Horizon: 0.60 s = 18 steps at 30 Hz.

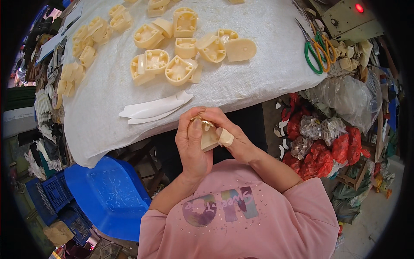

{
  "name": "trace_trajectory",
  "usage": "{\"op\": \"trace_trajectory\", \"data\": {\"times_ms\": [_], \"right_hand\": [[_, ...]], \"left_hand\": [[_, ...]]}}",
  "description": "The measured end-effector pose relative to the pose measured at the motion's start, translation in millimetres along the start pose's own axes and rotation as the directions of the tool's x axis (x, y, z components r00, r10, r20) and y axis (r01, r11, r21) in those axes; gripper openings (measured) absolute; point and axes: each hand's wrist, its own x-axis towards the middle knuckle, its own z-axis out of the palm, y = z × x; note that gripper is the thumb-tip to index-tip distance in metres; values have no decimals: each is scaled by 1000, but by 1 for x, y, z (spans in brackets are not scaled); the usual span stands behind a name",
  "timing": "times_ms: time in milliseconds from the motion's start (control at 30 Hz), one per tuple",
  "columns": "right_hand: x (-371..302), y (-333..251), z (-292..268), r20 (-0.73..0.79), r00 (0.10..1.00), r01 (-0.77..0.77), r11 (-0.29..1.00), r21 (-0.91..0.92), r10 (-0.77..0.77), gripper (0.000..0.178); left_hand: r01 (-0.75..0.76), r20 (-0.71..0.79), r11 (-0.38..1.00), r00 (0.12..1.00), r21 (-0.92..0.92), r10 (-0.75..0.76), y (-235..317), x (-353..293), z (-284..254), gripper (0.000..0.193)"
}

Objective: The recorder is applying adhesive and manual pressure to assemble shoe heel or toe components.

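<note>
Shows at left, below the near left corner of the bench [241,82], a blue plastic tub [108,190]. Bears along the bench's left edge a straggling line of cream moulded shells [88,56], then, close to the front edge, curved white plastic strips [156,107]. Carries beyond those, toward the far edge, a loose cluster of D-shaped shells [185,22], some with pegs inside.

Holds a cream plastic shell [210,139] in front of the chest, just by the bench's front edge. Wraps it from the left with the left hand [192,149], closed snugly, laying the thumb over the rim. Closes over the far end with the right hand [238,141], bending the fingers tight against the shell; wears a pale wrap [225,137] on the right thumb, probably tape or cloth. Turns the hollow side upward, apparently pointing the long axis from chest to bench; hides the far end under fingers, so cannot tell its outline.

Seems to be at the stage of working the rim by hand; probably calls next for a steady left hold and freer right fingers.

Shows scissors [317,48] at the bench's right edge, above heaped red plastic bags [317,157]
</note>
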Motion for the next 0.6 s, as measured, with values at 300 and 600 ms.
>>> {"op": "trace_trajectory", "data": {"times_ms": [300,600], "right_hand": [[9,11,-4,-69,943,251,832,-495,-326,33],[1,-9,-5,-51,983,-176,984,36,178,44]], "left_hand": [[-22,21,998,1000,-66,23,-7,0,0,37],[146,127,989,981,20,-147,15,-7,1,66]]}}
